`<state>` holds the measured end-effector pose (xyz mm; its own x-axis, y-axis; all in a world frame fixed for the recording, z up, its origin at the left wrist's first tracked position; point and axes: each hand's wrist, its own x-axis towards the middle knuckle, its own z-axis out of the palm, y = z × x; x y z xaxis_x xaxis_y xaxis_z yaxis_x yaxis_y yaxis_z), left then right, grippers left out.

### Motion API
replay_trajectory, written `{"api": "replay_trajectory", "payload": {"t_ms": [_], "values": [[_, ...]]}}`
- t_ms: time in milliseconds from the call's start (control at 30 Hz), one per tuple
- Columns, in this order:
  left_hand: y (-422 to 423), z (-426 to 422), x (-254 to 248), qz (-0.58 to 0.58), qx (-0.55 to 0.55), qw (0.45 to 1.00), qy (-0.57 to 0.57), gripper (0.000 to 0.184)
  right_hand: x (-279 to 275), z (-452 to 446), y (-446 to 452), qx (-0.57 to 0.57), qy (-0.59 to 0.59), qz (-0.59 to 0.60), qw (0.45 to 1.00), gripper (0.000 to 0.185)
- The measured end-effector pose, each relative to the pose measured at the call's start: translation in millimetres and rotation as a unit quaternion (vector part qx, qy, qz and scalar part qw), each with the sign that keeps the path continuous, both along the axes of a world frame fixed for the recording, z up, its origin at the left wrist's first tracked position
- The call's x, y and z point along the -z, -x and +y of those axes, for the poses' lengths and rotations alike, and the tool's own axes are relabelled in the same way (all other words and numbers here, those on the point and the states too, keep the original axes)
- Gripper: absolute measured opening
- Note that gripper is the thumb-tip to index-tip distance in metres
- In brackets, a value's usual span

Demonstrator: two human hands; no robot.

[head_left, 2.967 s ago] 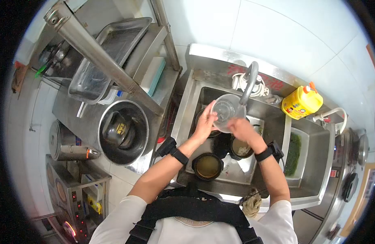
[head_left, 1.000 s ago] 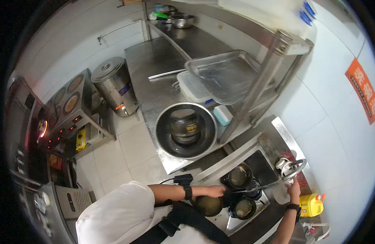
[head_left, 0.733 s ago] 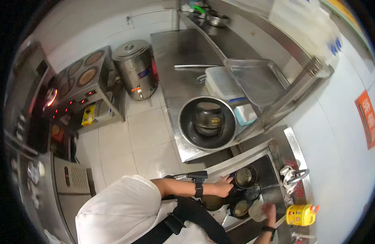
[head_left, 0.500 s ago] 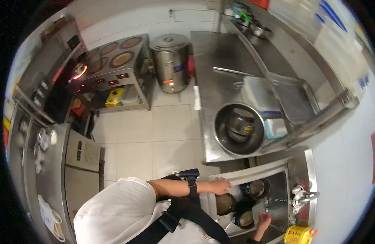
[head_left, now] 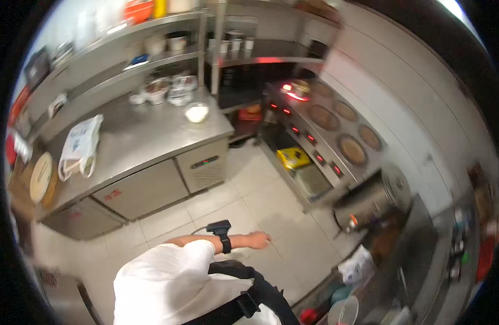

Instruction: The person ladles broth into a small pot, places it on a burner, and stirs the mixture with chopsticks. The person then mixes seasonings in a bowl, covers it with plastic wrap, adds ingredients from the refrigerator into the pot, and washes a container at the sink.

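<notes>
My left hand [head_left: 257, 240] is stretched out over the tiled floor, its fingers slightly apart and loosely bent, with nothing seen in them. A black strap with a small black device [head_left: 221, 228] is on that wrist. My right hand does not show. At the bottom edge a clear plastic container [head_left: 342, 312] is partly cut off, and what supports it is out of view.
A steel counter [head_left: 146, 132] carries a white bag [head_left: 80, 145] and a white bowl [head_left: 197, 112]. The stove [head_left: 325, 130] has several round plates, one glowing red. A steel barrel [head_left: 371, 200] stands beside it, near the right-hand worktable [head_left: 406, 265].
My view has swung left, from the sink and pans to the counter and stove. My left hand has left the sink edge and is over the floor. My right hand has gone out of view.
</notes>
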<state>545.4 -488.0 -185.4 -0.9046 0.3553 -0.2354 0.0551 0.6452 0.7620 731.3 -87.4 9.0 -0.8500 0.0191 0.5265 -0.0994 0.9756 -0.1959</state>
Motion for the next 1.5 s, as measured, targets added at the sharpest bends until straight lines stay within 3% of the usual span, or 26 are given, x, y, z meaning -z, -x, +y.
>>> {"api": "replay_trajectory", "payload": {"t_ms": [167, 233, 300, 333, 400, 500, 633, 900, 967, 1000, 1100, 1200, 1300, 1433, 1500], "values": [[4, -174, -10, 0.019, -0.248, 0.968, 0.026, 0.032, -34, -125, 159, -0.077, -0.038, -0.048, 0.995, 0.019], [1, -216, -13, 0.033, -0.353, 0.935, -0.024, 0.031, -34, -154, 214, -0.114, -0.065, -0.076, 0.988, 0.018], [-2, -245, -17, 0.051, -0.396, 0.917, -0.022, 0.030, -18, -180, 273, -0.285, 0.034, -0.070, 0.956, 0.016], [-4, -254, -14, 0.058, -0.440, 0.894, -0.054, 0.029, -14, -196, 298, -0.240, 0.035, -0.161, 0.957, 0.017], [-9, -268, -4, 0.076, -0.500, 0.858, -0.088, 0.028, 13, -245, 350, -0.340, 0.171, -0.112, 0.918, 0.010], [-24, -282, -11, 0.079, -0.563, 0.813, -0.121, 0.028, 27, -324, 416, -0.386, 0.149, -0.179, 0.892, 0.011], [-38, -298, -9, 0.031, -0.641, 0.750, -0.161, 0.030, 29, -460, 488, -0.532, 0.161, -0.187, 0.810, 0.010], [-104, -349, -30, 0.052, -0.772, 0.610, -0.170, 0.032, -57, -745, 432, -0.737, 0.074, -0.192, 0.644, 0.010], [-133, -374, -32, 0.016, -0.789, 0.594, -0.156, 0.032, -74, -804, 403, -0.810, 0.072, -0.130, 0.568, 0.009], [-149, -388, -23, 0.037, -0.792, 0.586, -0.165, 0.032, -80, -832, 388, -0.817, 0.074, -0.121, 0.559, 0.009], [-204, -428, 3, 0.094, -0.791, 0.599, -0.085, 0.032, -105, -914, 346, -0.829, 0.088, -0.118, 0.539, 0.010], [-262, -461, -19, 0.084, -0.819, 0.561, -0.090, 0.030, -136, -995, 313, -0.827, 0.079, -0.107, 0.546, 0.011], [-325, -478, 10, 0.110, -0.861, 0.491, -0.069, 0.029, -154, -1084, 295, -0.833, 0.123, -0.104, 0.529, 0.012], [-378, -481, 11, 0.137, -0.898, 0.380, -0.175, 0.027, -170, -1203, 287, -0.809, 0.123, -0.026, 0.575, 0.011], [-395, -479, 10, 0.100, -0.917, 0.347, -0.168, 0.025, -173, -1266, 287, -0.792, 0.161, 0.012, 0.588, 0.012]]}}
